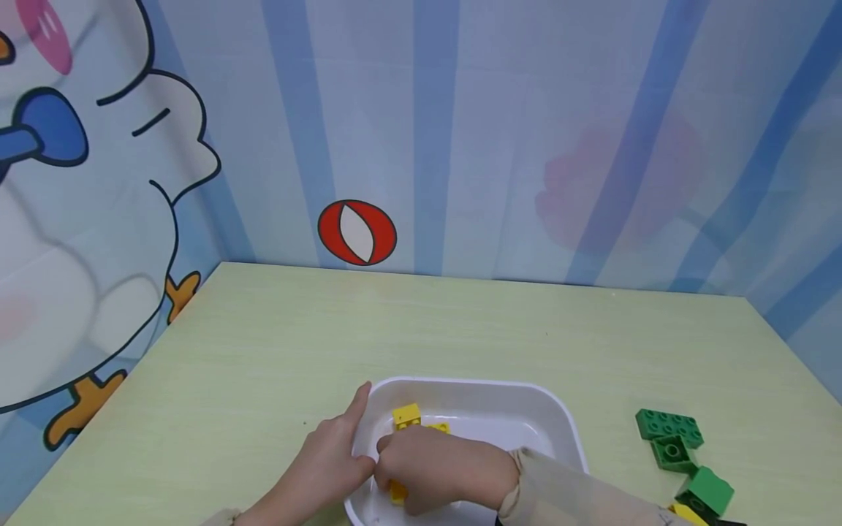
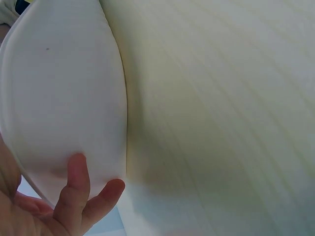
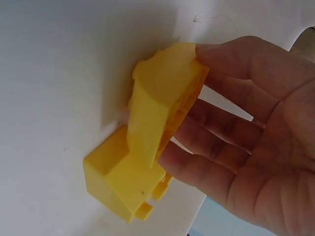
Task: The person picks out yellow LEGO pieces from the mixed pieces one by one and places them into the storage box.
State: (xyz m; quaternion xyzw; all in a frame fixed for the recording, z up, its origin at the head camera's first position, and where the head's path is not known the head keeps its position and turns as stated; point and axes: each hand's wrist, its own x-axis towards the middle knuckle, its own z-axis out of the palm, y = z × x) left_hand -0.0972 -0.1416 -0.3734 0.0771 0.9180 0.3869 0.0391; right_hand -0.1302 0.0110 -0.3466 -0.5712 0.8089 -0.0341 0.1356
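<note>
A white plastic tray (image 1: pixel 460 381) stands at the near edge of the view, with several yellow toy bricks (image 1: pixel 406 415) inside. My left hand (image 1: pixel 325 456) grips its left side, the thumb at the rim and fingers against the outer wall (image 2: pixel 74 98). Inside the tray, my right hand (image 1: pixel 437 467) pinches a yellow toy brick (image 3: pixel 155 98) between thumb and fingers, tilted with its hollow side towards the palm. Another yellow brick (image 3: pixel 115 182) lies partly behind the held one. From the head view, the right hand hides most of these bricks.
To the right of the tray lie green toy bricks: a long studded one (image 1: pixel 669 426), a smaller one (image 1: pixel 672 454) and a block (image 1: pixel 709 491). A yellow piece (image 1: pixel 687 513) shows beside the right sleeve (image 1: pixel 579 493). A printed cloth wall (image 1: pixel 487 146) rises behind the table (image 1: pixel 421 321).
</note>
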